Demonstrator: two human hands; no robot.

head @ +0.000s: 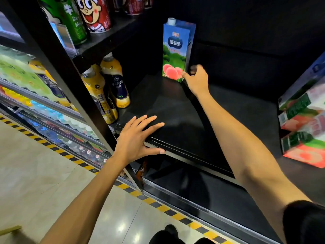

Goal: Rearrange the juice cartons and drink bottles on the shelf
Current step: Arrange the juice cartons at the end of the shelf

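Note:
A tall blue peach juice carton (175, 50) stands upright at the back of the black shelf (175, 110). My right hand (197, 80) is at its lower right corner, thumb touching the carton's base, the other fingers blurred and loosely curled beside it. My left hand (139, 138) rests flat with spread fingers on the shelf's front edge. Two yellow drink bottles with dark labels (114, 80) stand at the shelf's left end. Stacked peach cartons (304, 124) sit at the right edge of the view.
An upper shelf holds green and red milk cans (84, 16). A glass-fronted cooler (44, 95) full of bottles runs along the left. Yellow-black tape (158, 205) marks the floor below. A lower black shelf (202, 187) lies under the arms.

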